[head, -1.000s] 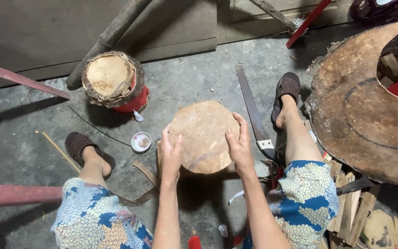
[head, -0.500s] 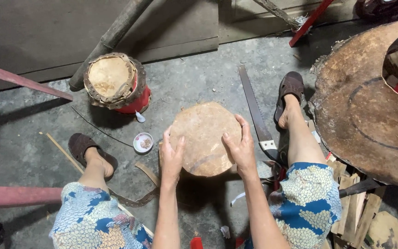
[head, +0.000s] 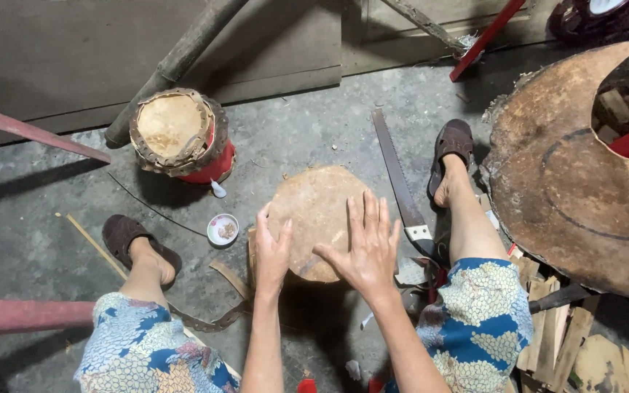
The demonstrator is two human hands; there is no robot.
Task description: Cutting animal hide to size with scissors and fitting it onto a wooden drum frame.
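Observation:
A round piece of tan hide (head: 314, 211) lies over a small drum body on the floor between my knees. My left hand (head: 272, 247) rests on its left edge, fingers curled against the rim. My right hand (head: 364, 247) lies flat on the lower right part of the hide, fingers spread wide. Neither hand holds a tool.
A red drum with a laced skin (head: 180, 135) stands at the left. A hand saw (head: 402, 185) lies right of the hide. A small dish (head: 223, 229) sits on the floor. A large cut hide sheet (head: 576, 182) fills the right. Wood pieces (head: 547, 327) lie by my right knee.
My right hand has moved from the hide's right edge onto its surface with fingers spread. My left hand has slid slightly down the left edge.

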